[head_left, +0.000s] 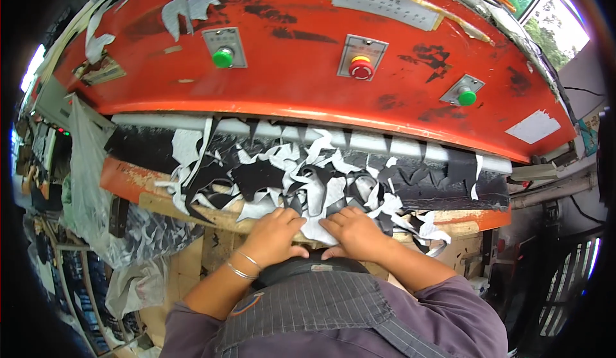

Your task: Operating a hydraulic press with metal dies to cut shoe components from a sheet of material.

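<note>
My left hand (pixel 273 235) rests at the front edge of the machine bed, its fingers bent and its thumb held apart, pointing inward. Mirroring it, my right hand (pixel 357 235) lies a short gap away, thumb also apart from the fingers. Both sets of fingertips touch the near side of a loose pile of black and white sheet scraps (pixel 314 188). A white scrap (pixel 317 231) hangs toward me between the hands, partly under my right fingers. Neither hand shows a firm grip on a piece. What lies beneath the fingertips is hidden.
An orange-red machine beam (pixel 282 56) spans the far side, with a left green button (pixel 222 58), a red mushroom button (pixel 361 69) and a right green button (pixel 466 97). A clear plastic bag (pixel 138 236) of scraps hangs at left. Dark strips hang at the bed's right.
</note>
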{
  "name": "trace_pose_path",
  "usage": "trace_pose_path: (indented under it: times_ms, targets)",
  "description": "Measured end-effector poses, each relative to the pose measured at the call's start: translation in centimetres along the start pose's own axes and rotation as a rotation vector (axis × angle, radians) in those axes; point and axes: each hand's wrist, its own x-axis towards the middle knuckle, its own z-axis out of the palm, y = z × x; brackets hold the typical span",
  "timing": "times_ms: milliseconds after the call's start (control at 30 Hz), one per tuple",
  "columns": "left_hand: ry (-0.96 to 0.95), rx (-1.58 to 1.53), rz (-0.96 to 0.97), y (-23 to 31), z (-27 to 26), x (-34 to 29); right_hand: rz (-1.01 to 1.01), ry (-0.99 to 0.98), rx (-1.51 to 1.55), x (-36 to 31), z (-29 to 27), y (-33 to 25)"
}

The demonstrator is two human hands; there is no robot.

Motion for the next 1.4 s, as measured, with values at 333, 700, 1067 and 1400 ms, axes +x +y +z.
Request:
trace_pose_path:
  times_ms: [333,700,1067,1400]
  targets:
    - [0.15,0.11,-0.116,0.9,2.6,-0.7,0.277,-0.013,-0.123,1.1,1.6,-1.8]
    - [-0.107,-0.506,-0.173,-4.5,-3.3,4.5,0.387,0.358,-0.19,14.4,-4.8,15.8]
    - [0.296,-1.047,-0.258,-9.9,-3.1,14.6,0.221,0.063,0.732,14.9,-3.1,13.9]
    - [0.113,0.101,-0.398,-6.4,-6.0,9.6,0.512,0.13,-0.038,11.0,-7.7,21.4]
